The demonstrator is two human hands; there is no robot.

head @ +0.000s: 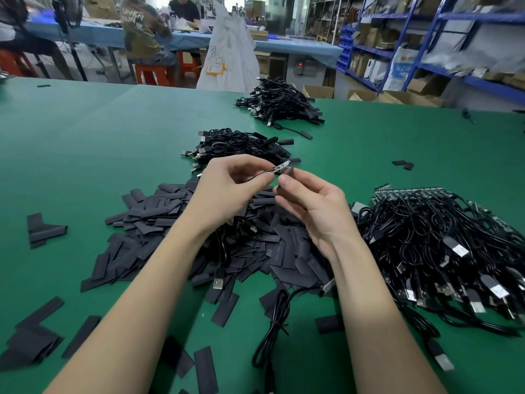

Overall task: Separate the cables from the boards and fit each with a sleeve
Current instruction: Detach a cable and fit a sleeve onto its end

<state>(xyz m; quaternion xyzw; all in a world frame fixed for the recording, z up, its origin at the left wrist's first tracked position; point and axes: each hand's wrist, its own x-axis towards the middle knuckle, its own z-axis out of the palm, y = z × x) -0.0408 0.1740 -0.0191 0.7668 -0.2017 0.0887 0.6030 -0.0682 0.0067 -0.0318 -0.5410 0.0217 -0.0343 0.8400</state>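
Sleeves lie loose at the far left of the green table (85,123), flat black strips scattered singly or in small overlaps, too many to count, thickening into the big sleeve heap (159,223) directly under the wrists, presumably so one can be picked up without reaching. Above that heap the left hand (227,189) pinches a thin black cable (257,175) just behind its small white board end (282,167), holding the tip raised and pointed to the right, which looks like offering it up for sleeving. Facing it, the right hand (309,203) grips one short dark sleeve (287,177) between thumb and fingertips, its end just beside the board tip; whether the tip has entered the sleeve I cannot tell. Beyond the hands sit two piles of cables that already wear sleeves: the near finished pile (241,146) and the far finished pile (281,105), seemingly kept well apart from the raw stock. One loose cable (272,322) trails on the table below the right forearm. At the right lies the single unfinished pile (440,237), with green boards showing at its far edge and USB plugs fanned toward the viewer; its cables are far too tangled to count.
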